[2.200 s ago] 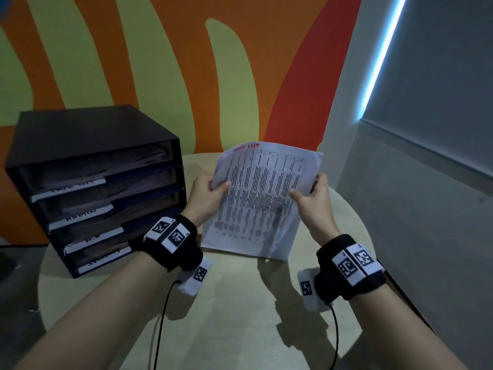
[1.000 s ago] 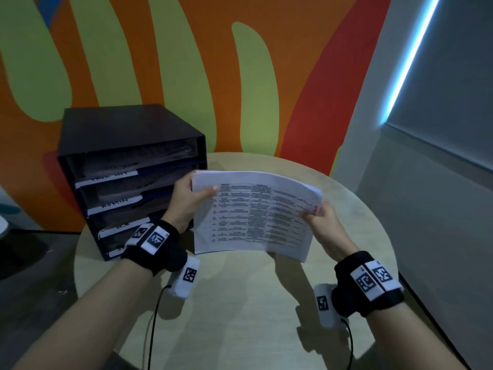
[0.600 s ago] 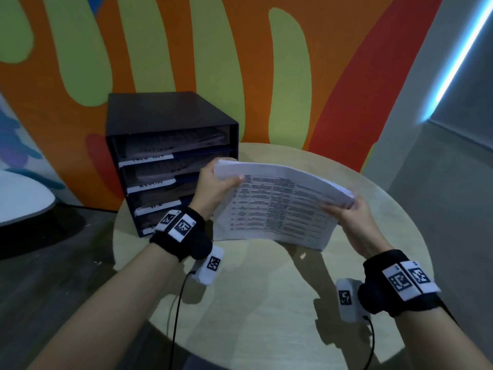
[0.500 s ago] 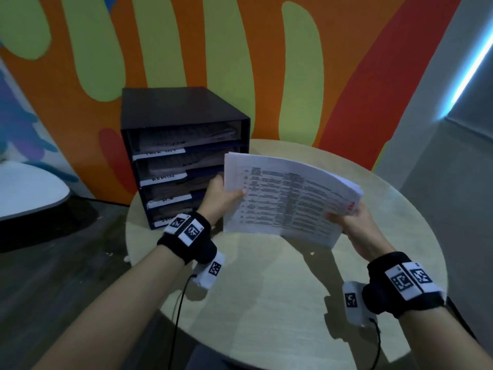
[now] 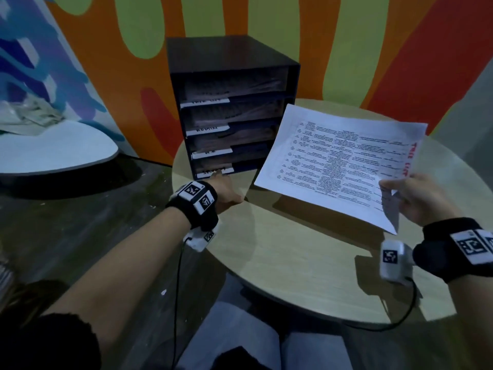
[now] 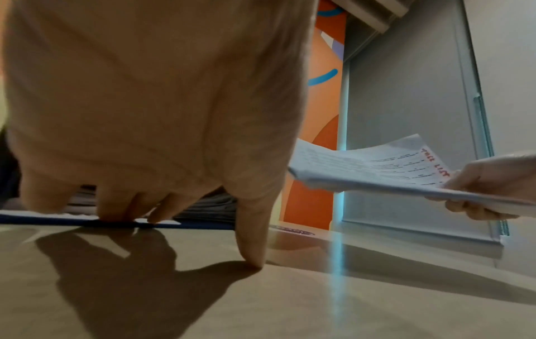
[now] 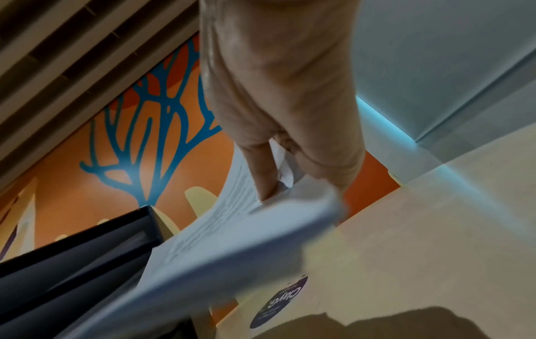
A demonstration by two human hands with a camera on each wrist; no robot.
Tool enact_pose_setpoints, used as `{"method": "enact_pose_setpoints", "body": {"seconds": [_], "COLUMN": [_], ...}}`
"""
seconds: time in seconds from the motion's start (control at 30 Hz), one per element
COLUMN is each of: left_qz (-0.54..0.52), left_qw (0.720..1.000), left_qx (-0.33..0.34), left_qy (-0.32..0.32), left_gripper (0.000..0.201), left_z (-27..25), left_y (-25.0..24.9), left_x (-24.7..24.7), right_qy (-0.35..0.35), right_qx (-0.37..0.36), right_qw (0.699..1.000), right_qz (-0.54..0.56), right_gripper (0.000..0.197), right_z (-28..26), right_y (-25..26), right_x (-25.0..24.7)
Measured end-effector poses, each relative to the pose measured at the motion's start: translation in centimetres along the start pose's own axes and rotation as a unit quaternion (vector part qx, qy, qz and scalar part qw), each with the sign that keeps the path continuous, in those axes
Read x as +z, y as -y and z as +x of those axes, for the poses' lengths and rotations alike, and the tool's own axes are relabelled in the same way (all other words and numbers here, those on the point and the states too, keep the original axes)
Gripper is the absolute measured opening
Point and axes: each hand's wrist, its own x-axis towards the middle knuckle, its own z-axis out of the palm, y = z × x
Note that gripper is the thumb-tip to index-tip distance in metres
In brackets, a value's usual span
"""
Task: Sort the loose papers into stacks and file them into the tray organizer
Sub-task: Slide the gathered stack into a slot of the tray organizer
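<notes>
A black tray organizer (image 5: 232,65) with several labelled trays, all holding papers, stands at the table's back left. My right hand (image 5: 412,200) pinches the right edge of a stack of printed papers (image 5: 336,164) with a red heading, thumb on top. The stack hangs level above the table, just right of the organizer. In the right wrist view the paper stack (image 7: 232,252) juts toward the organizer (image 7: 72,263). My left hand (image 5: 222,186) is off the stack; its fingertips (image 6: 116,218) touch the bottom tray's blue front lip (image 6: 188,226), and the thumb tip rests on the table.
The round wooden table (image 5: 293,263) ends close in front of my knees. A white low table (image 5: 53,153) with crumpled material stands on the left across dark floor. Wrist cables hang off both arms. A round sticker (image 7: 278,302) lies on the tabletop.
My left hand has let go of the stack and dropped to the bottom tray's front lip. The right hand alone now holds the stack, turned sideways. The view has swung left.
</notes>
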Motion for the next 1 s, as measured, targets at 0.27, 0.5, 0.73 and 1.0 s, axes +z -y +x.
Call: {"method": "enact_pose_setpoints", "body": {"seconds": [0.27, 0.5, 0.73, 1.0], "left_qz": [0.003, -0.116, -0.044, -0.119], "left_qw": [1.000, 0.903, 0.799, 0.872], "left_qx": [0.004, 0.109, 0.163, 0.118], "left_qy": [0.010, -0.398, -0.577, -0.461], "left_gripper": [0.095, 0.017, 0.033, 0.081], "left_z": [-0.6, -2.3, -3.5, -4.9], "left_y": [0.5, -0.1, -0.3, 2.4], "left_x": [0.1, -2.8, -7.1, -11.2], "right_qy": [0.010, 0.057, 0.108, 0.125], "right_qx": [0.045, 0.067, 0.081, 0.044], "right_qw": [0.999, 0.996, 0.989, 0.990], "right_qz": [0.013, 0.003, 0.067, 0.054], "right_gripper": [0.031, 0.024, 0.024, 0.025], "right_z": [-1.7, -1.8, -2.2, -3.4], "right_y": [0.7, 1.4, 3.8, 6.4], "right_x": [1.1, 1.7, 3.0, 3.5]}}
